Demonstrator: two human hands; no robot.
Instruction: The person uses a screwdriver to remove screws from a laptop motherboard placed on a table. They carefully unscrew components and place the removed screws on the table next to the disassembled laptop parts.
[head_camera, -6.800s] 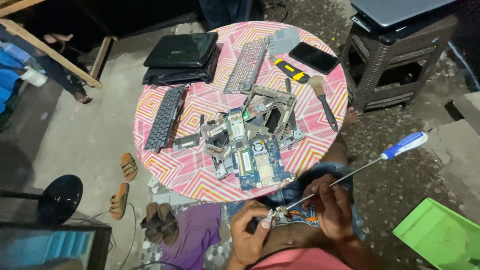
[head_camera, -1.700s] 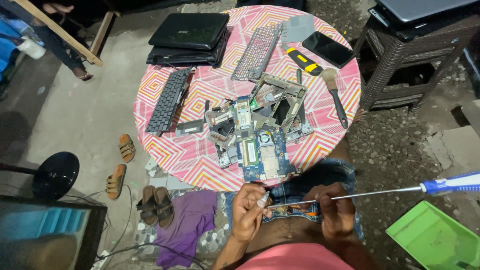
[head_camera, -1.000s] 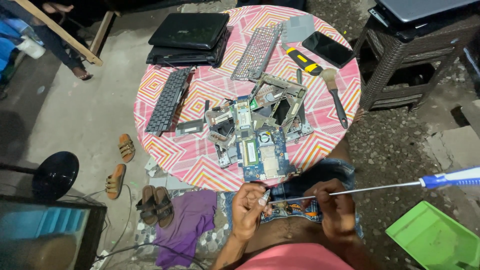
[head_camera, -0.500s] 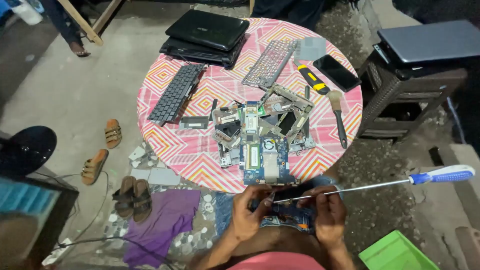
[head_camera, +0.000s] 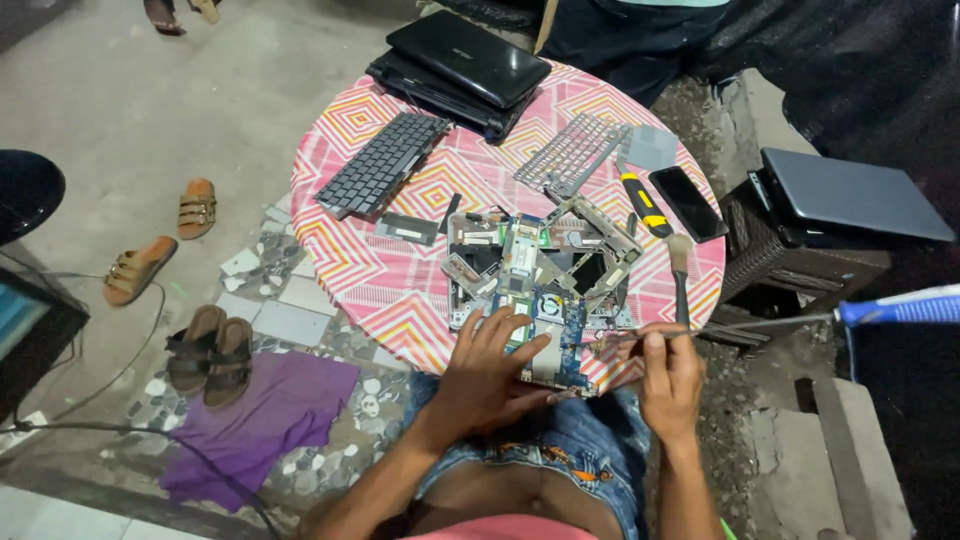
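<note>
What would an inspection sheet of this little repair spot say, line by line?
Surface: round table under a pink zigzag cloth.
Job's things: blue circuit board at the near edge, among loose laptop frames; long screwdriver with a blue handle.
Clutter: black keyboard, grey keyboard frame, stacked laptops, phone, brush.
Grips: left hand flat on the board; right hand closed on the screwdriver shaft.
Cables: black cable across the floor.
Surroundings: sandals, purple cloth, closed laptop on a stool.

Bare forearms; blue jeans; apparently pink top.
</note>
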